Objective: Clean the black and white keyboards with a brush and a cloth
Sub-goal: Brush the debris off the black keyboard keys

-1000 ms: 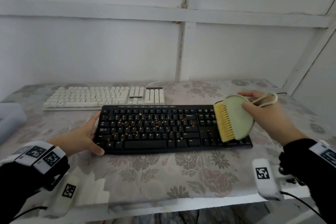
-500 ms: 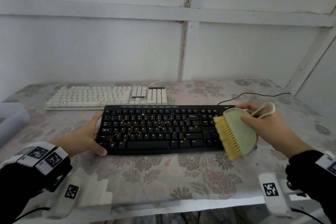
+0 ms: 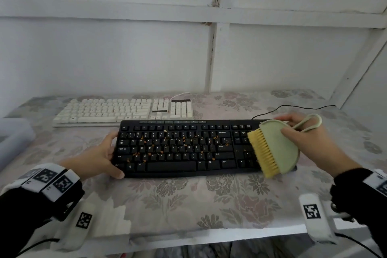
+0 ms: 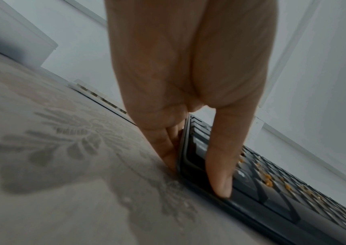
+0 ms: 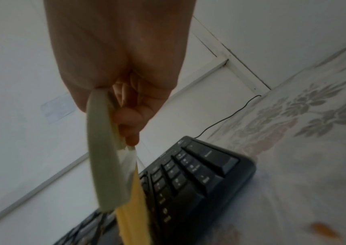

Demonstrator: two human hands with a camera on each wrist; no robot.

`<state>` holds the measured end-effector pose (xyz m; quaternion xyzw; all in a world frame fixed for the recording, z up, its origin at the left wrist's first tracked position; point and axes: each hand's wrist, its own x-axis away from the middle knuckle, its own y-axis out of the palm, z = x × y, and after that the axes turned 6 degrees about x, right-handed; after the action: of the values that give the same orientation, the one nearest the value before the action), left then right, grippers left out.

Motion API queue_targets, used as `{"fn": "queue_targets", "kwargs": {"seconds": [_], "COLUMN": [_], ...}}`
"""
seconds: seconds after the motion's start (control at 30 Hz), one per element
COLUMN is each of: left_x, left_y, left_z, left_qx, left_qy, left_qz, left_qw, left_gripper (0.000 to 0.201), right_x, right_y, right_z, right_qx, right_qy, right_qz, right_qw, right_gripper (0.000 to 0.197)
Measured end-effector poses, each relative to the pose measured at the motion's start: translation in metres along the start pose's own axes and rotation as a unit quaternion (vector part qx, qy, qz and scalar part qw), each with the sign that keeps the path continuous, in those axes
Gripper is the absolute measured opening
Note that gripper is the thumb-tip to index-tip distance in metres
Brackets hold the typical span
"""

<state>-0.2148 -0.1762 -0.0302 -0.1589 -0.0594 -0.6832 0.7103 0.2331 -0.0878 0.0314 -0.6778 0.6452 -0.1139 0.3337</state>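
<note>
We see the brush (image 3: 278, 148) pinched in the right hand (image 3: 310, 142), thumb on its pale green back, fingers behind; its yellow bristles point left from the grip, over the right end of the black keyboard (image 3: 184, 146). That keyboard's long axis runs from one hand to the other. The left hand (image 3: 100, 157) clasps its left end, thumb on the front corner. One white keyboard (image 3: 123, 111) lies just behind, parallel. Two keyboards, one brush; orange crumbs (image 3: 146, 154) dot the black keys.
</note>
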Motion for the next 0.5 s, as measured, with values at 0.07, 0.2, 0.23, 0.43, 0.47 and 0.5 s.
{"fn": "queue_targets", "kwargs": {"seconds": [0.07,0.2,0.23,0.43,0.47,0.5], "left_x": [-0.001,-0.001,-0.001,-0.002,-0.002,-0.002], "left_y": [-0.001,-0.001,-0.002,-0.004,-0.004,-0.004], "left_z": [-0.001,-0.001,-0.001,-0.003,-0.003,-0.003], "left_qx": [-0.008,-0.012,-0.011,-0.012,-0.013,-0.014], "left_qy": [-0.002,-0.006,-0.007,-0.01,-0.01,-0.011], "left_qz": [0.002,0.005,0.006,0.004,0.003,0.004], "left_qw": [1.0,1.0,1.0,1.0,1.0,1.0], "left_gripper": [0.128,0.125,0.126,0.143,0.14,0.136], "right_x": [-0.009,-0.024,-0.021,0.021,0.023,0.022], "right_y": [-0.003,0.006,0.009,0.006,0.002,-0.002], "right_z": [-0.002,-0.009,-0.011,-0.009,-0.009,-0.01], "right_qx": [-0.022,-0.043,-0.041,0.058,0.053,0.043], "right_qy": [0.003,0.003,0.002,-0.004,0.004,0.005], "right_qz": [0.033,0.053,0.043,-0.038,-0.044,-0.038], "right_qw": [0.999,0.998,0.998,0.998,0.998,0.998], "right_gripper": [0.025,0.031,0.031,0.027,0.027,0.028]}}
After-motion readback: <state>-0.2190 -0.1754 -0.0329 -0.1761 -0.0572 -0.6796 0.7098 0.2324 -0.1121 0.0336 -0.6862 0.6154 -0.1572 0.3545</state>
